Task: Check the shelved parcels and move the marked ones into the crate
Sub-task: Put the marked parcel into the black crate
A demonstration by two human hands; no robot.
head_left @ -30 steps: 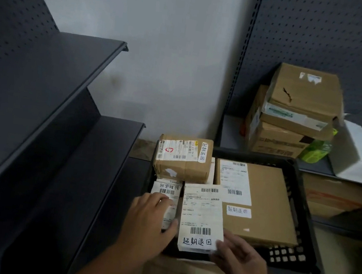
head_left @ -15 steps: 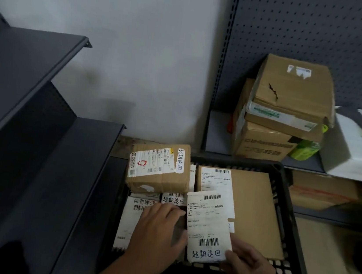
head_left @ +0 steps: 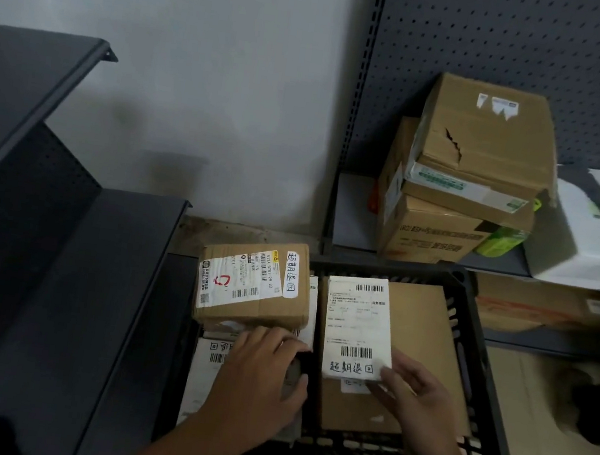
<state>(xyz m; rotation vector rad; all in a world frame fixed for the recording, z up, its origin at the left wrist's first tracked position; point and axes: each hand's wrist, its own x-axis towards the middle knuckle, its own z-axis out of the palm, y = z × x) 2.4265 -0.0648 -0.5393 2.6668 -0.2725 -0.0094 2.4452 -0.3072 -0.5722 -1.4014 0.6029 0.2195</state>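
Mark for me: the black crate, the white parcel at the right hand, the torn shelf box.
black crate (head_left: pixel 380 270), head view, far rim
white parcel (head_left: pixel 356 322), head view, middle of label
torn box (head_left: pixel 493 138), head view, top face

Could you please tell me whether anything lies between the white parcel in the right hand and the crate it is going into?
Nothing blocks the way: the white parcel, pinched by the right hand, is over the crate. A flat brown parcel lies beneath it, so it would rest on that, not the floor.
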